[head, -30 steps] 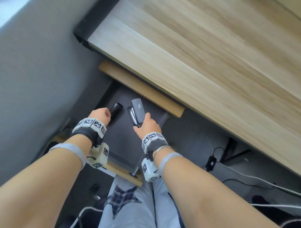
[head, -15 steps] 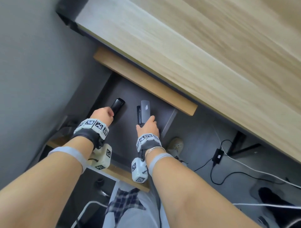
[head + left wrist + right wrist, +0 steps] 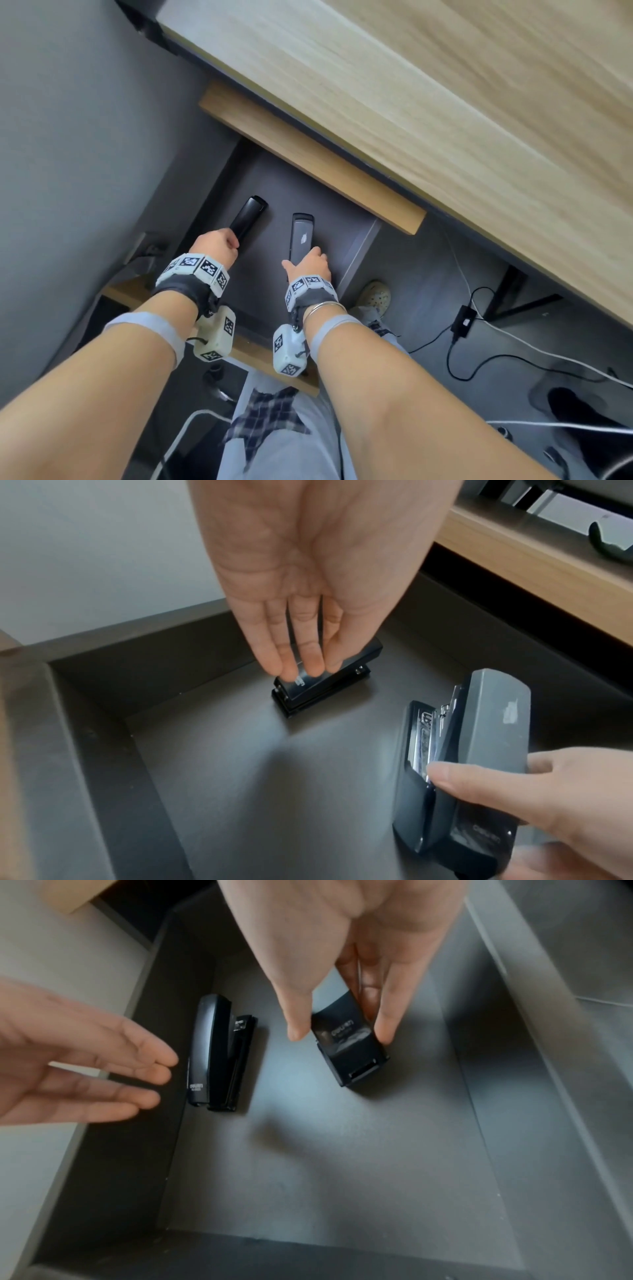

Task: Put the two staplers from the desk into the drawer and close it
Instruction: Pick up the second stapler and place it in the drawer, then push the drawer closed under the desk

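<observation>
- Head view: the open drawer point(image 3: 356, 253) projects from under the desk point(image 3: 445, 102). Both staplers lie on its dark floor, apart from each other: the black stapler point(image 3: 247, 219) on the left, the grey stapler point(image 3: 301, 240) on the right.
- Head view: the left hand point(image 3: 214, 246) and right hand point(image 3: 310, 265) show only their backs, so finger positions are hidden here.
- Left wrist view: the left fingers point(image 3: 301, 653) are extended and close together, their tips on or just above the black stapler's rear end; actual contact cannot be determined.
- Right wrist view: the right thumb point(image 3: 294, 1010) and fingers point(image 3: 387, 1012) clamp the rear end of the grey stapler from both sides.
- Right wrist view: the left hand appears beside the black stapler, fingers straight and relaxed.
- Head view only: cables point(image 3: 479, 363) lie on the floor to the right of the drawer.
</observation>
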Action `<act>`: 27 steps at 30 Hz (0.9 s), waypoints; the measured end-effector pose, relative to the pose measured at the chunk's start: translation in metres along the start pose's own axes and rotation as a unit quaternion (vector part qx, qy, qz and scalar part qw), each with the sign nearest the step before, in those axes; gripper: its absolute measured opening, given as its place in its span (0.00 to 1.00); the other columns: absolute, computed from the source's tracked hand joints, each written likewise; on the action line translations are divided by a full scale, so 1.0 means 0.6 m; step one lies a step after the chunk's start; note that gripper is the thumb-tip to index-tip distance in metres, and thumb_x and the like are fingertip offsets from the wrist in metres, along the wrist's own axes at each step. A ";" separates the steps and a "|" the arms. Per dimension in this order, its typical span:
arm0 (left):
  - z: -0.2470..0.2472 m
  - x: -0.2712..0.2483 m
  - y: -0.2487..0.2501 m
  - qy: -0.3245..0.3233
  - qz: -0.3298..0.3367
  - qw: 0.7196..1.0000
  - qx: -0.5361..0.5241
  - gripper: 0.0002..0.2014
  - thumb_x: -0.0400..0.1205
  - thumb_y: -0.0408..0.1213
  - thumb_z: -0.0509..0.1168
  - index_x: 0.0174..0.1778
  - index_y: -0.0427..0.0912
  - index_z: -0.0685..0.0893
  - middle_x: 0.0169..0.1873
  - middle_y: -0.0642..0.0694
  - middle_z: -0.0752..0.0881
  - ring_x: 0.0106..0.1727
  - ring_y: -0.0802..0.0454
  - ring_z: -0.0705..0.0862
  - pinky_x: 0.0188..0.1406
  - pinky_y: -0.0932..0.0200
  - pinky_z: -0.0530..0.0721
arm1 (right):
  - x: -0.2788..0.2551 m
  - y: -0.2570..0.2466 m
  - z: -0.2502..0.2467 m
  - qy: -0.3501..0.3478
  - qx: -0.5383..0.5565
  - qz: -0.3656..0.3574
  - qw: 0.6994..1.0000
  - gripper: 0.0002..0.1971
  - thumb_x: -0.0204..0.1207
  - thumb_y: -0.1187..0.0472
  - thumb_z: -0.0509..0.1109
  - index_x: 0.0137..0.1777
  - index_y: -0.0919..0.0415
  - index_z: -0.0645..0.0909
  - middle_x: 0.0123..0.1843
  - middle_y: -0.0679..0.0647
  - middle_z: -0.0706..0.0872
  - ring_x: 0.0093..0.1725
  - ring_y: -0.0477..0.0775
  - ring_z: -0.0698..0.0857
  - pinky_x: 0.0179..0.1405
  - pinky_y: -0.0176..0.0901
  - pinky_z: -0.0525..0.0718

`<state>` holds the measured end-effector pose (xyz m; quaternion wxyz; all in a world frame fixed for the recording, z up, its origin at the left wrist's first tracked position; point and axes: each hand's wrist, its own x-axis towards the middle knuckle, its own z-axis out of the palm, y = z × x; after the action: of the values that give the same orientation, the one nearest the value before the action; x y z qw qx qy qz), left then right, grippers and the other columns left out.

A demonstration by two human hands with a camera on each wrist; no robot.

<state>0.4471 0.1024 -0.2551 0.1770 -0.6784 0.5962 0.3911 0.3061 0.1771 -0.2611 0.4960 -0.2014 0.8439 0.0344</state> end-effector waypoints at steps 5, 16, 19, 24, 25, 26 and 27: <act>-0.008 -0.026 -0.015 0.010 -0.015 1.000 0.003 0.14 0.76 0.28 0.58 0.51 0.42 0.86 0.53 0.38 0.89 0.55 0.37 0.86 0.55 0.53 0.83 | -0.017 -0.006 -0.024 -0.026 -0.009 0.001 1.000 0.26 0.81 0.52 0.67 0.72 0.66 0.67 0.73 0.62 0.76 0.70 0.64 0.79 0.63 0.55 0.81; -0.028 -0.124 -0.083 -0.001 -0.107 0.993 0.040 0.12 0.79 0.28 0.59 0.54 0.39 0.84 0.55 0.36 0.88 0.57 0.37 0.85 0.54 0.54 0.81 | -0.102 -0.007 -0.096 0.015 -0.137 -0.121 0.983 0.16 0.85 0.56 0.55 0.62 0.65 0.78 0.60 0.62 0.86 0.55 0.63 0.85 0.43 0.45 0.76; -0.024 -0.142 -0.105 -0.009 -0.128 0.990 0.055 0.09 0.80 0.32 0.62 0.53 0.37 0.83 0.53 0.35 0.88 0.53 0.37 0.86 0.47 0.54 0.80 | -0.116 -0.003 -0.109 0.028 -0.155 -0.139 0.978 0.16 0.85 0.57 0.53 0.60 0.65 0.80 0.57 0.62 0.87 0.44 0.61 0.79 0.40 0.43 0.75; 0.002 -0.158 -0.120 -0.011 -0.174 0.984 0.045 0.16 0.81 0.37 0.64 0.61 0.34 0.73 0.55 0.31 0.84 0.55 0.34 0.84 0.52 0.46 0.83 | -0.121 0.003 -0.117 0.039 -0.172 -0.162 0.971 0.15 0.86 0.56 0.52 0.52 0.61 0.80 0.49 0.61 0.86 0.41 0.60 0.78 0.39 0.42 0.74; 0.008 -0.158 -0.119 -0.017 -0.176 0.983 0.041 0.17 0.81 0.36 0.65 0.63 0.34 0.73 0.56 0.31 0.84 0.56 0.34 0.84 0.51 0.47 0.82 | -0.120 0.003 -0.117 0.041 -0.172 -0.165 0.970 0.14 0.86 0.56 0.52 0.47 0.59 0.77 0.46 0.60 0.83 0.41 0.61 0.79 0.38 0.42 0.74; 0.012 -0.157 -0.119 -0.023 -0.178 0.983 0.041 0.18 0.81 0.36 0.65 0.64 0.33 0.72 0.57 0.31 0.84 0.57 0.34 0.84 0.50 0.47 0.81 | -0.118 0.004 -0.116 0.042 -0.168 -0.168 0.970 0.13 0.86 0.56 0.52 0.44 0.59 0.74 0.43 0.59 0.81 0.40 0.61 0.79 0.38 0.42 0.74; 0.015 -0.155 -0.120 -0.028 -0.181 0.982 0.045 0.19 0.80 0.36 0.65 0.65 0.33 0.72 0.58 0.31 0.83 0.58 0.34 0.84 0.50 0.48 0.81 | -0.116 0.004 -0.115 0.042 -0.164 -0.171 0.971 0.13 0.86 0.56 0.52 0.43 0.59 0.73 0.42 0.58 0.81 0.40 0.61 0.79 0.37 0.42 0.74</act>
<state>0.5138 0.1875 -0.2081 0.2920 -0.7553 0.4754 0.3439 0.2778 0.1827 -0.1675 0.4189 -0.4225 0.7999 0.0782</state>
